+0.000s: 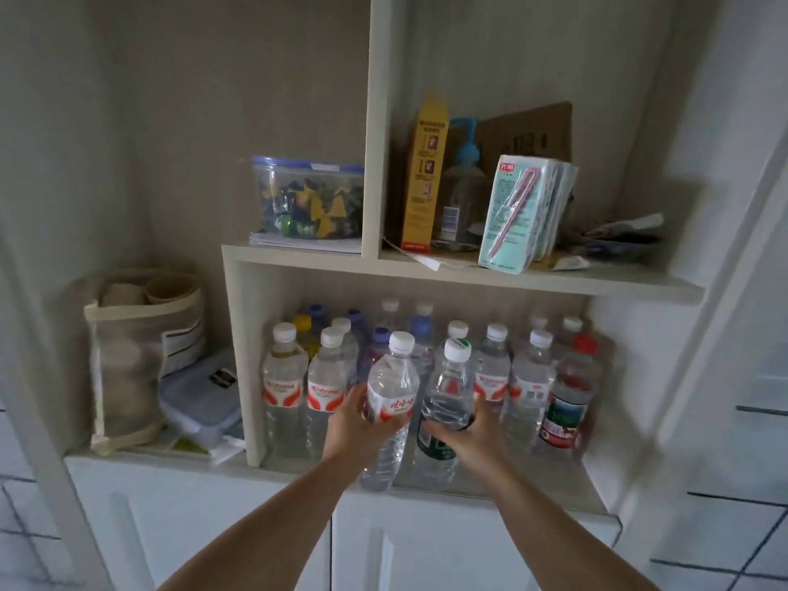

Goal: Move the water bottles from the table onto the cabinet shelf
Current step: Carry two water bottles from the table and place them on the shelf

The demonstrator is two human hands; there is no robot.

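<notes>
My left hand (354, 424) grips a clear water bottle (390, 403) with a white cap and a red-and-white label. My right hand (467, 432) grips a second clear bottle (447, 394) with a white-and-green cap and a dark green label. Both bottles stand upright at the front of the lower cabinet shelf (533, 484), side by side; whether their bases touch the shelf I cannot tell. Behind them the shelf holds several more water bottles (283, 390) in rows, with white, blue, yellow and red caps.
The upper shelf (469, 273) carries a clear box of coloured pieces (307, 202), a yellow carton (426, 172), a pump bottle (462, 181) and drink cartons (522, 211). Left of the cabinet stand a mesh bag (136, 360) and a plastic lidded box (200, 398). White cabinet doors (426, 548) lie below.
</notes>
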